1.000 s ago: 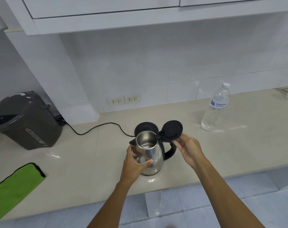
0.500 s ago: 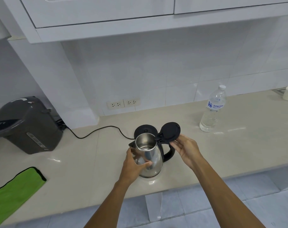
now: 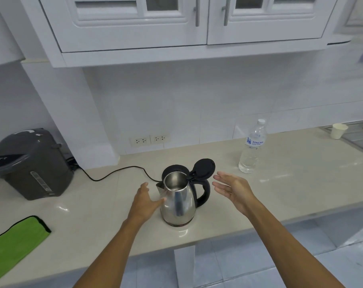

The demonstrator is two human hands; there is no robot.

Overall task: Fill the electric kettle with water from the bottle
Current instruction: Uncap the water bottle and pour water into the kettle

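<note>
The kettle (image 3: 178,201) stands on the bench (image 3: 290,190), close to the front edge, right between the two hands. Its lid (image 3: 203,169) is flipped up and back, so the top is wide open. Its handle faces right.

The left hand (image 3: 145,201) is spread and empty. Its fingertips are at the kettle's side; it may be just touching. The right hand (image 3: 232,190) is spread and empty too, palm turned in, just beside the handle and not touching it.

The bottle (image 3: 252,147) is the thing to get next. It stands straight up, cap on top, farther back on the bench and off to the right. It is well apart from the kettle. The right hand is much nearer to it than the left. So the right hand should probably reach away and to the right, and grip it around the middle. The cap looks still on, so it likely has to come off before any water goes in.
</note>
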